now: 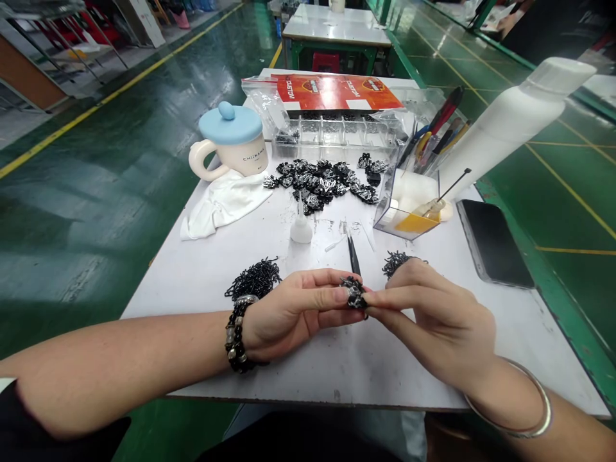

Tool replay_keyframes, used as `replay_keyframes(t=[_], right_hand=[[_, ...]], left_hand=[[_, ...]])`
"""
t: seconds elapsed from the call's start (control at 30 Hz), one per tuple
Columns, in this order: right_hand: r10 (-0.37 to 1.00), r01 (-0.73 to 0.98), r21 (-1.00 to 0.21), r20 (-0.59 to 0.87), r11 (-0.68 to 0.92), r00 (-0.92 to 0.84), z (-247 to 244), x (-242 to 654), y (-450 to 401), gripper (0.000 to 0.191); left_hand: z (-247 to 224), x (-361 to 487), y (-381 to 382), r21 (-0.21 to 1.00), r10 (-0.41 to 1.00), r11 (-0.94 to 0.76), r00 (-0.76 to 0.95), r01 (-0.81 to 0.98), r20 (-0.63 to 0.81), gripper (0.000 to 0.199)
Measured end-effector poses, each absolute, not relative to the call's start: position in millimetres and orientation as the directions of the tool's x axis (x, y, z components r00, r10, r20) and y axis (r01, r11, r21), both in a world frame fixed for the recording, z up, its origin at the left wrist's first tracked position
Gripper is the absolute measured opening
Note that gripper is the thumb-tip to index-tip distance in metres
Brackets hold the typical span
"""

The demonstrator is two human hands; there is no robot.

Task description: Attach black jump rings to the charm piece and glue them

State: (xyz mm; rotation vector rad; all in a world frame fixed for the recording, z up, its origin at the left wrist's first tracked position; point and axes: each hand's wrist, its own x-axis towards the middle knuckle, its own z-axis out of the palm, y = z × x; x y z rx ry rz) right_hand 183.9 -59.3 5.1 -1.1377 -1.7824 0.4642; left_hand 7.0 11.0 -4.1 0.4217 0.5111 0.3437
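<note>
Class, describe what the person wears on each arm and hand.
The left hand is gloveless, with black beadwork including silvery pieces around its wrist; a black sleeve shows further up. The right hand, also gloveless, has a smooth, silvery bangle. No right sleeve is visible.

Place: a workshop or small-parts factory floor, from where I stand.
Floor: glossy green [139, 173], with yellow lines [101, 102] striped along left and right.
Worktables: a white-topped near table [308, 372]; a green-framed far table [332, 27], with a red stool [326, 62] beneath.
Parts: a batch of black-and-silver pieces [327, 183], a heap of black bits [253, 279], a clear compartment tray [332, 133].
Tools: black tweezers [353, 253] lying out, others upright in a clear holder [414, 224] on the right.
</note>
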Motion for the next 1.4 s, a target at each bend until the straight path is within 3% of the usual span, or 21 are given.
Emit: replay_keyframes(t=[0.13, 0.33, 0.47, 0.67, 0.73, 0.8, 0.83, 0.9, 1.0, 1.17, 1.4], right_hand=[[0.883, 0.443, -0.775, 0.460, 0.451, -0.094, 2.6, 186.6, -61.8, 0.028], [0.916, 0.433, -0.807, 0.367, 0.400, -0.163, 3.6, 199.2, -54.8, 0.043], [0.928, 0.448, -0.816, 0.282, 0.365, -0.243, 5.0, 203.3, -51.6, 0.038], [0.916, 0.400, -0.833, 0.287, 0.383, -0.281, 3.4, 203.9, -51.4, 0.028], [0.922, 0.390, -0.844, 0.275, 0.368, -0.274, 2.8, 205.4, -50.5, 0.027], [0.928, 0.382, -0.856, 0.259, 0.349, -0.267, 1.9, 206.8, -49.1, 0.025], [0.929, 0.375, -0.861, 0.251, 0.342, -0.271, 1.4, 207.2, -48.3, 0.025], [0.927, 0.361, -0.871, 0.231, 0.333, -0.296, -0.1, 207.3, -46.6, 0.024], [0.923, 0.346, -0.885, 0.197, 0.312, -0.330, -2.3, 205.9, -45.0, 0.023], [0.935, 0.361, -0.896, 0.138, 0.258, -0.326, -2.5, 203.9, -45.5, 0.021], [0.949, 0.353, -0.920, 0.053, 0.168, -0.311, -0.1, 201.3, -45.7, 0.016]], left_hand=[[-3.5, 5.7, 11.1, 0.497, 0.405, 0.843, 0.850, -0.204, -0.338, 0.026], [-4.4, 1.7, 12.5, 0.597, 0.397, 0.779, 0.888, -0.192, -0.232, 0.034], [-6.4, 1.4, 13.0, 0.647, 0.392, 0.741, 0.899, -0.181, -0.196, 0.042], [-6.2, 0.1, 12.3, 0.708, 0.371, 0.693, 0.910, -0.137, -0.187, 0.041], [-2.3, -2.3, 13.0, 0.847, 0.453, 0.516, 0.880, -0.129, -0.142, 0.044], [3.0, -5.4, 13.5, 0.983, 0.557, 0.146, 0.830, -0.110, 0.010, 0.051], [5.7, -7.0, 13.4, 0.993, 0.582, -0.074, 0.804, -0.097, 0.122, 0.054], [10.1, -9.3, 12.8, 0.893, 0.560, -0.446, 0.760, -0.057, 0.329, 0.056], [13.2, -10.2, 11.4, 0.703, 0.467, -0.711, 0.751, 0.006, 0.466, 0.046], [10.8, -8.1, 11.3, 0.582, 0.406, -0.811, 0.766, 0.052, 0.498, 0.029], [4.7, -6.4, 15.3, 0.386, 0.299, -0.922, 0.686, 0.030, 0.663, 0.024]])
